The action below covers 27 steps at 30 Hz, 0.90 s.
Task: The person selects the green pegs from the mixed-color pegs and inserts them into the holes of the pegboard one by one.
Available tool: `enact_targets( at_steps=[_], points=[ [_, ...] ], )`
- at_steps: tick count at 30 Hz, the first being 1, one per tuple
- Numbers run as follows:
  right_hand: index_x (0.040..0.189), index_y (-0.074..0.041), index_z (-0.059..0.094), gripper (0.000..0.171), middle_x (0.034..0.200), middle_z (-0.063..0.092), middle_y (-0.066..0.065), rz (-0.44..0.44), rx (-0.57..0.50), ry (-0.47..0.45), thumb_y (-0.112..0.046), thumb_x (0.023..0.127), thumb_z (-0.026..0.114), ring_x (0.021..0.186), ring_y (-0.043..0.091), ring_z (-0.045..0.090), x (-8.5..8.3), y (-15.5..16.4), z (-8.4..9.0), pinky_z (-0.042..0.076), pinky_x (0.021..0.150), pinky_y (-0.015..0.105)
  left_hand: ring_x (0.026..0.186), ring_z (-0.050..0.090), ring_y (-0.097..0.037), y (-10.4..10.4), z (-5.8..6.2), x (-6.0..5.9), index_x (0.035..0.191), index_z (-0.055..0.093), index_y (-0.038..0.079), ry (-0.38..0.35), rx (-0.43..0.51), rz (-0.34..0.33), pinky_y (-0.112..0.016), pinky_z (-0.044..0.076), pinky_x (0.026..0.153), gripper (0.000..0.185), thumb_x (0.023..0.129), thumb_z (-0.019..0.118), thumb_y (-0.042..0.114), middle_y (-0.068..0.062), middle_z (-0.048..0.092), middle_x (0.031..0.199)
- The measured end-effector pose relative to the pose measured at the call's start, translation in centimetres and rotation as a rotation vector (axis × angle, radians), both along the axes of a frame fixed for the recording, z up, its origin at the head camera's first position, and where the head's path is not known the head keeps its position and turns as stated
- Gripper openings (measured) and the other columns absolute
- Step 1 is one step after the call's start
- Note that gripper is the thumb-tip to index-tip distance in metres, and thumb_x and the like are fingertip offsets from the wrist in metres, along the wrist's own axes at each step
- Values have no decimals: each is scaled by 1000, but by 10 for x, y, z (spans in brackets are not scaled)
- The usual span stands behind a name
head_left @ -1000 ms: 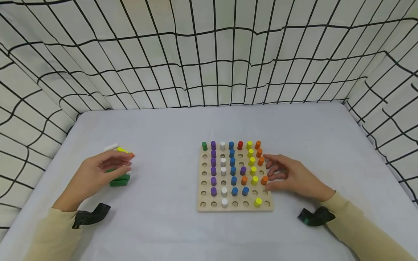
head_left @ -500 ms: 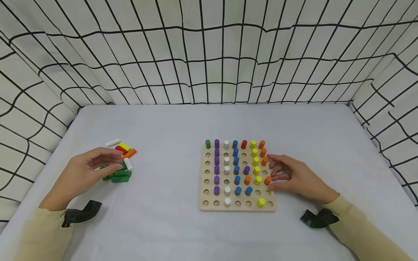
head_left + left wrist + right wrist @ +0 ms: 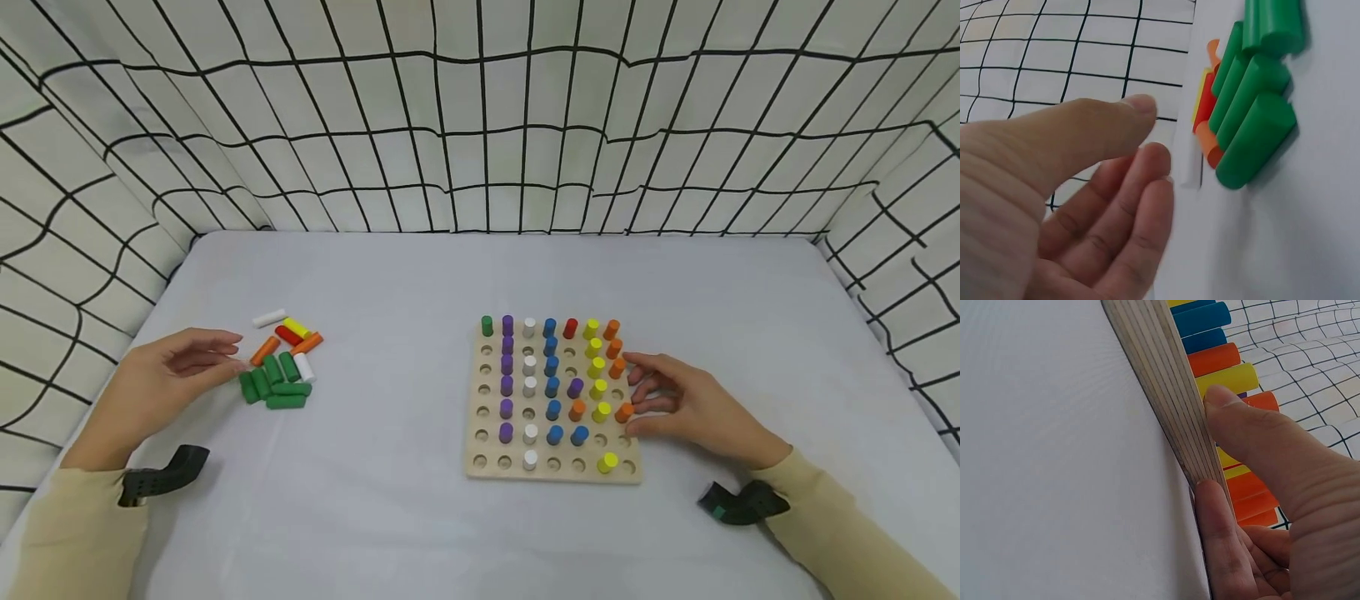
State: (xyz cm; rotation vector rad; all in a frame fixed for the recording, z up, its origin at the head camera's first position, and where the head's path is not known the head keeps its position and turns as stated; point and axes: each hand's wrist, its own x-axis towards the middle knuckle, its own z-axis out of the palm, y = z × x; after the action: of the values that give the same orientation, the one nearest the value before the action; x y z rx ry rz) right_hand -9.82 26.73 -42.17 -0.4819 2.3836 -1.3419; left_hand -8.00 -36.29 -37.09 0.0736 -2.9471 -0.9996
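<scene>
My left hand hovers just left of a small pile of loose coloured pegs. Its fingers are relaxed, and the left wrist view shows nothing between thumb and fingers. Several green pegs lie side by side nearest it, with an orange peg beyond the fingertips. My right hand rests against the right side of a wooden pegboard. In the right wrist view, one fingertip touches the board's layered edge and the thumb overlaps a yellow peg. Purple, white, blue, yellow and orange pegs stand in columns.
At the back of the pile lie a white peg, a yellow peg and a red peg. A white cloth covers the table. Walls with a black grid enclose its back and sides.
My left hand has moved left from over the pile, uncovering the green pegs and an orange one. My right hand stays at the board's edge. The view has shifted slightly.
</scene>
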Motion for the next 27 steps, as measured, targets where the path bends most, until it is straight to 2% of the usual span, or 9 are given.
enact_targets(
  at_steps=[2, 3, 6, 9, 12, 17, 27],
  points=[
    [155, -6, 42, 90, 127, 57, 12, -1, -3, 7, -24, 80, 90, 103, 3, 66, 1, 1, 0, 62, 90, 18, 86, 58, 25, -4, 2, 0, 132, 66, 11, -40, -21, -1, -2, 47, 69, 48, 92, 79, 35, 38, 62, 99],
    [155, -6, 42, 90, 127, 57, 13, -1, -8, 12, -23, 80, 90, 103, 3, 66, 2, 2, 0, 62, 90, 18, 85, 57, 24, -5, 2, 0, 132, 66, 12, -70, -37, -7, -4, 46, 68, 48, 93, 79, 37, 32, 66, 101],
    [155, -5, 42, 89, 127, 57, 13, 2, -9, 22, -22, 81, 90, 103, 2, 66, 3, 2, 0, 62, 90, 18, 85, 56, 22, -7, 3, -2, 133, 65, 16, -162, -86, -34, -12, 47, 67, 51, 92, 77, 45, 9, 75, 112],
    [155, -4, 41, 89, 127, 56, 13, 5, -11, 22, -20, 81, 89, 103, 1, 66, 3, 2, 0, 62, 90, 18, 87, 56, 21, -8, 3, -3, 135, 63, 17, -215, -96, -69, -16, 50, 69, 55, 91, 77, 48, -16, 73, 125],
    [155, -4, 41, 90, 127, 56, 14, 7, -19, 7, -20, 81, 89, 103, 1, 66, 2, 0, 0, 62, 90, 18, 88, 57, 20, -8, 2, 0, 138, 61, 16, -225, -82, -98, -16, 53, 69, 59, 91, 79, 46, -19, 70, 129],
    [155, -5, 41, 90, 128, 56, 14, 7, -20, -11, -21, 81, 90, 103, 3, 66, 2, -1, 0, 62, 91, 18, 88, 60, 17, -7, -3, 2, 136, 62, 15, -206, -73, -126, -16, 55, 69, 59, 88, 82, 42, -17, 69, 128],
    [155, -5, 41, 90, 127, 56, 14, 2, -19, -15, -22, 81, 90, 103, 4, 69, 1, -1, 1, 61, 90, 17, 85, 61, 16, -6, -5, 0, 130, 65, 15, -185, -103, -120, -13, 53, 67, 56, 85, 85, 43, -13, 72, 118]
  ],
)
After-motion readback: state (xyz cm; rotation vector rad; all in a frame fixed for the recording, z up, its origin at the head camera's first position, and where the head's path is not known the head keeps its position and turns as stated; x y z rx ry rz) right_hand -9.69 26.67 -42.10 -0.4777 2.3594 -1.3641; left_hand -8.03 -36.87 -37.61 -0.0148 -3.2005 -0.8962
